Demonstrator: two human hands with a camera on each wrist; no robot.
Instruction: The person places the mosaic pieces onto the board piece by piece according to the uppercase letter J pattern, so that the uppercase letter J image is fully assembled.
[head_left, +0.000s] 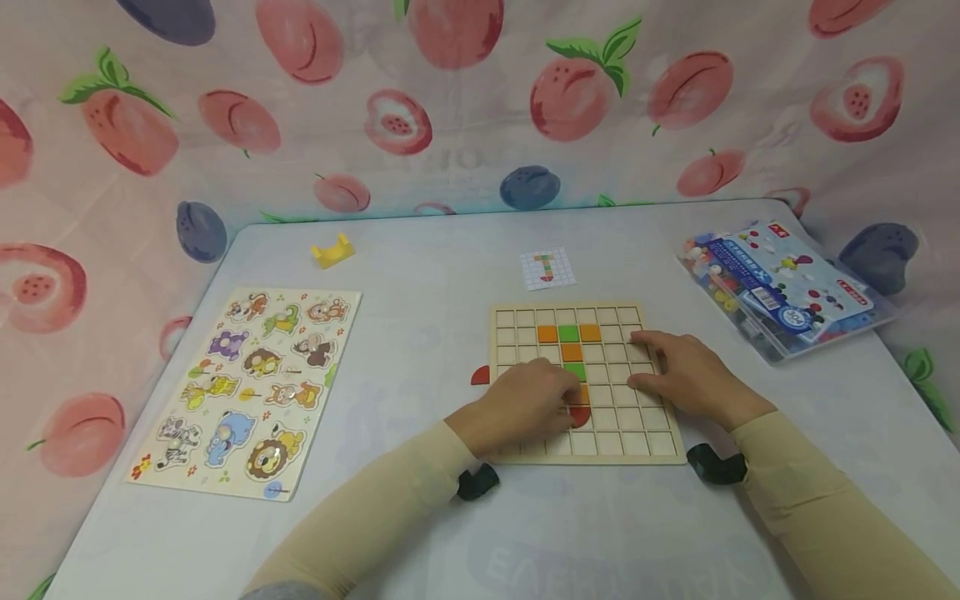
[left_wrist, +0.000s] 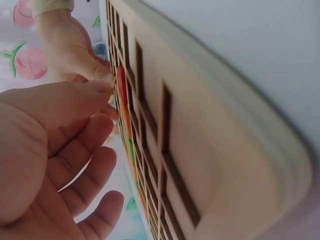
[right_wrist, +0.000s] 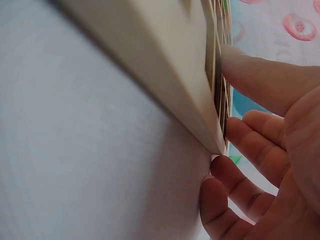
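A pale wooden grid board (head_left: 622, 442) lies on the table, with square cells. Orange tiles (head_left: 547, 334) and green tiles (head_left: 568, 333) form a T in it, and a red rounded piece (head_left: 579, 416) sits at the foot of the stem. My left hand (head_left: 525, 404) reaches over the board, thumb and forefinger touching at the red piece; its other fingers are loosely bent in the left wrist view. On the board's right edge rests my right hand (head_left: 693, 375), thumb and forefinger on top. Another red quarter-round piece (head_left: 480, 376) lies by the left edge.
Behind the board is a small pattern card (head_left: 547, 268) showing a coloured T. An animal puzzle board (head_left: 247, 392) lies left, a yellow plastic piece (head_left: 333, 251) at the back. A clear case (head_left: 787, 287) of coloured parts stands back right. A fruit-print cloth hangs behind.
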